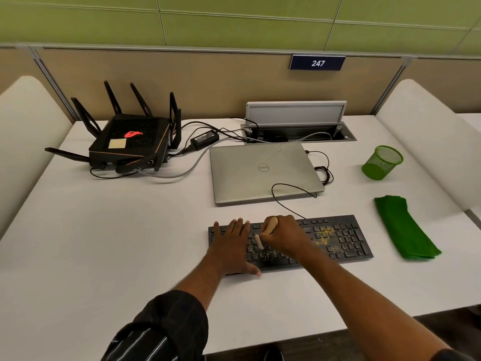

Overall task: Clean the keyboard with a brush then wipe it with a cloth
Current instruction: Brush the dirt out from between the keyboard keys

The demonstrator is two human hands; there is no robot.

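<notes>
Hands first: the left hand [231, 243] lies flat with fingers spread on the left end of the keyboard [338, 238], pressing it down. The right hand [283, 235] is wrapped round the pale wooden handle of the brush [270, 225], whose working end points down onto the keys just right of the left hand's fingers. The bristles themselves are too small to make out clearly.

The keyboard sits in the lower centre of the frame on the white bench [104, 230], its long axis running left to right across the picture, tilted slightly down to the right. A patch of yellow crumbs [324, 235] is strewn over the keys right of the right hand, toward the number pad, and some darker specks lie among the keys below the brush. Judged from this, the brushing is only partly done, and the uncleaned stretch lies along the keyboard's length on the right hand's side, away from the left hand.

The folded green cloth [403, 227] lies on the bench just off the keyboard's right end, apart from it and nearer the right hand. Above the keyboard is a closed silver laptop [260, 170], with a green mesh cup [382, 162] toward the upper right and a black router [130, 142] at the upper left.
</notes>
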